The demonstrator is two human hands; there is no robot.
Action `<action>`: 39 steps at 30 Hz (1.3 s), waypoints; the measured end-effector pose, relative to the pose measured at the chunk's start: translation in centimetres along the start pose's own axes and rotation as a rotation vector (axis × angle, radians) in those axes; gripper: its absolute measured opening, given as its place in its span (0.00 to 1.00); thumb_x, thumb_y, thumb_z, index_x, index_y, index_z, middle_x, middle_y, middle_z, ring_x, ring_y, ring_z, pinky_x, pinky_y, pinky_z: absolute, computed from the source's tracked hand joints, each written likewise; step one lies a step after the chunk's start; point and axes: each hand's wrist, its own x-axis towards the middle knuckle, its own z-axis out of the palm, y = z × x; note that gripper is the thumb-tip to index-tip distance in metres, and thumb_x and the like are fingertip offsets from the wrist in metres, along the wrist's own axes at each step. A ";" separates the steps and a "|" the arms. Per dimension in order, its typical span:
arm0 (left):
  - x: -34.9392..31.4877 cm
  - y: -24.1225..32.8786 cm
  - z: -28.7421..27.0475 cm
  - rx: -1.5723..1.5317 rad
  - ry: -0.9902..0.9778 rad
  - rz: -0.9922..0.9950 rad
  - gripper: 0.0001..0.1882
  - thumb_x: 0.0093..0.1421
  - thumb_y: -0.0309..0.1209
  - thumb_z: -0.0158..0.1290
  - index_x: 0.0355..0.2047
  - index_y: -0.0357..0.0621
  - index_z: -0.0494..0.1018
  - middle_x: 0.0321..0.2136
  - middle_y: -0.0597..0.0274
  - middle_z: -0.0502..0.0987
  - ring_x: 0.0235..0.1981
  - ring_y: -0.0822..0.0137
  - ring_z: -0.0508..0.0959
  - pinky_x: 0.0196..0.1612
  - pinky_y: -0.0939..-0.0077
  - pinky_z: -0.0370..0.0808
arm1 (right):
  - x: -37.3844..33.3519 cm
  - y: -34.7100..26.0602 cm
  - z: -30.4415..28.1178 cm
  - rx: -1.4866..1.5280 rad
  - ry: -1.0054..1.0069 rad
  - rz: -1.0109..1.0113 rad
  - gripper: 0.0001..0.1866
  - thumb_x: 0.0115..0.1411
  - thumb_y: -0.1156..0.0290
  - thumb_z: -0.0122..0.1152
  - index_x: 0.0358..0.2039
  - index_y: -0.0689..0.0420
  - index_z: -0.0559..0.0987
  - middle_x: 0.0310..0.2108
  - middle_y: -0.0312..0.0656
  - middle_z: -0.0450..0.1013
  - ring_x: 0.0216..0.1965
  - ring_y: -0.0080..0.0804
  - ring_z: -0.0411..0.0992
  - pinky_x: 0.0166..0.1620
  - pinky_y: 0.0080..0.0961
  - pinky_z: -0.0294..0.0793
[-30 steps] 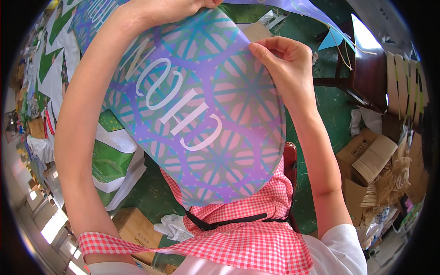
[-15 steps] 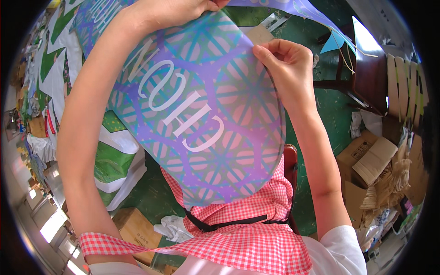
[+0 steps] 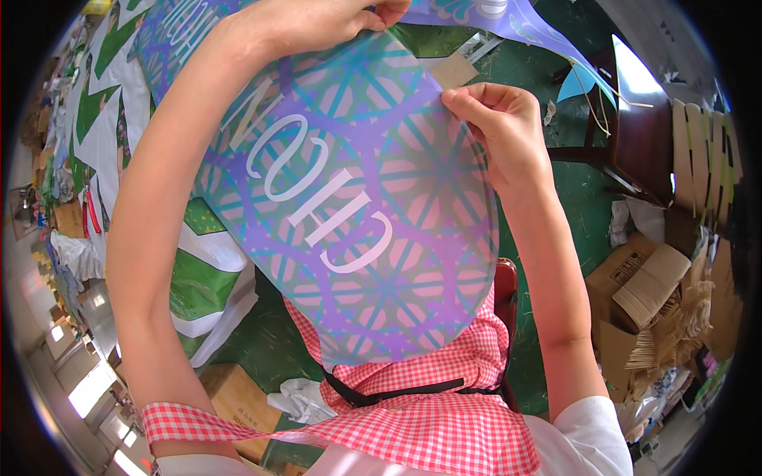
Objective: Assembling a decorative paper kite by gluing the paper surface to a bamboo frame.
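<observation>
A purple printed flag (image 3: 341, 198) with a teal and pink wheel pattern and large white letters, seen reversed, hangs in front of my body and over my lap. My right hand (image 3: 508, 131) pinches its right edge between thumb and fingers. At the top of the picture my left hand (image 3: 349, 24) is closed on the flag's upper edge, its fingertips partly cut off by the frame. My left forearm crosses over the left part of the flag. Another purple stretch of printed material (image 3: 508, 24) runs off behind my hands to the upper right.
A dark wooden chair (image 3: 643, 135) stands at the right, near cardboard boxes (image 3: 635, 278) and bundled brown paper. Green and white printed sheets (image 3: 202, 282) lie at the left. A carton (image 3: 242, 401) sits on the green floor at lower left, by crumpled white plastic (image 3: 302, 399).
The flag and both hands sit slightly lower and farther right in the picture, as do the surroundings. Both hands keep their hold on the edge.
</observation>
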 end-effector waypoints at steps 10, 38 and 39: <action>0.5 -0.3 0.2 -0.092 0.048 -0.002 0.10 0.55 0.25 0.53 0.39 0.44 0.70 0.30 0.59 0.76 0.40 0.58 0.73 0.49 0.63 0.65 | 0.4 0.3 -0.4 0.142 -0.076 0.157 0.07 0.54 0.74 0.66 0.24 0.65 0.81 0.21 0.36 0.75 0.20 0.16 0.68 0.25 0.14 0.66; -3.3 6.9 0.7 -0.838 0.652 -0.364 0.21 0.68 0.27 0.45 0.59 0.37 0.57 0.45 0.54 0.72 0.49 0.65 0.75 0.55 0.72 0.71 | 1.1 1.5 -1.3 0.395 -0.170 0.345 0.12 0.58 0.71 0.66 0.34 0.69 0.81 0.28 0.44 0.78 0.26 0.25 0.75 0.32 0.23 0.77; -3.3 7.1 0.6 -0.843 0.651 -0.362 0.21 0.68 0.27 0.45 0.59 0.37 0.57 0.45 0.54 0.72 0.49 0.65 0.75 0.55 0.72 0.71 | 1.4 2.1 -1.6 0.399 -0.151 0.331 0.12 0.59 0.70 0.64 0.35 0.69 0.80 0.29 0.44 0.78 0.28 0.27 0.75 0.33 0.24 0.78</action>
